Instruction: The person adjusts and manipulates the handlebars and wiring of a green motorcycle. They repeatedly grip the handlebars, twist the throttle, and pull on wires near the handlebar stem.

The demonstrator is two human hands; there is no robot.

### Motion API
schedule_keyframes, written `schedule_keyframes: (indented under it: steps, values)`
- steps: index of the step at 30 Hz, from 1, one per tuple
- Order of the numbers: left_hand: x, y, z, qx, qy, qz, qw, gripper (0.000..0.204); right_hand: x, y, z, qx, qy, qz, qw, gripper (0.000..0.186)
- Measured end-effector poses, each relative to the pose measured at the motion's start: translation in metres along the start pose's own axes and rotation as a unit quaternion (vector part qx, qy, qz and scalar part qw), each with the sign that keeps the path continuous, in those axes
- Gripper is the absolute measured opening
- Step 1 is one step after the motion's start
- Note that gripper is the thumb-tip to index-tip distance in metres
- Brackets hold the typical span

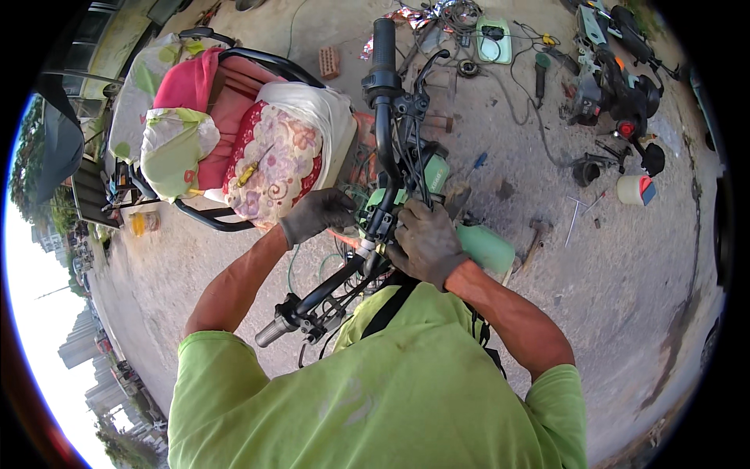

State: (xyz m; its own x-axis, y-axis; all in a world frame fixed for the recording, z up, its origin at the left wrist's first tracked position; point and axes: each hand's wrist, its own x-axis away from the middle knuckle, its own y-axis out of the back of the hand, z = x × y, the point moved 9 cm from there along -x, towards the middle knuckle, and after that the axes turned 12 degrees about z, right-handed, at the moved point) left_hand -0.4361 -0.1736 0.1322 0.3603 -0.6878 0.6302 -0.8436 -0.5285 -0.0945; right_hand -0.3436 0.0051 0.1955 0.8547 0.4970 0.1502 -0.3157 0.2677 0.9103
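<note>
A black handlebar (384, 148) with grips, levers and bundled cables runs from far to near in front of me, over a pale green two-wheeler body (436, 173). My left hand (319, 215), in a dark grey glove, is beside the bar's middle clamp. Its fingers are loosely bent and somewhat apart, and I see nothing held in them. My right hand (428, 244), gloved the same way, lies on the other side of the clamp with fingers curled over the cables (414, 176). What its fingertips grip is hidden.
A cushioned chair (273, 152) draped with cloths stands at left, near a brick (329, 62). To the right lie a green plastic piece (486, 248), a hammer (536, 241), a T-handle wrench (575, 220), an angle grinder (541, 76) and a white tub (631, 190). Motorcycle parts (613, 98) stand beyond.
</note>
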Motion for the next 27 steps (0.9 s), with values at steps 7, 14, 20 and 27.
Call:
schedule_keyframes:
  steps: [7,14,20,27]
  values:
    - [-0.014,-0.008,-0.014,-0.046,-0.014,0.013,0.999,0.046,0.010,-0.002,-0.014,-0.035,0.001,-0.040,0.999,0.043]
    - [-0.005,-0.039,0.005,0.255,0.051,-0.131,0.957,0.029,0.008,0.003,-0.006,-0.042,0.007,-0.060,0.997,0.039]
    - [-0.024,-0.030,-0.010,-0.285,0.096,-0.210,0.930,0.021,0.010,0.007,-0.006,-0.053,0.048,-0.086,0.994,0.029]
    - [-0.007,-0.062,-0.061,-0.434,0.108,-0.282,0.849,0.033,0.009,0.001,-0.019,-0.154,0.113,-0.038,0.981,0.024]
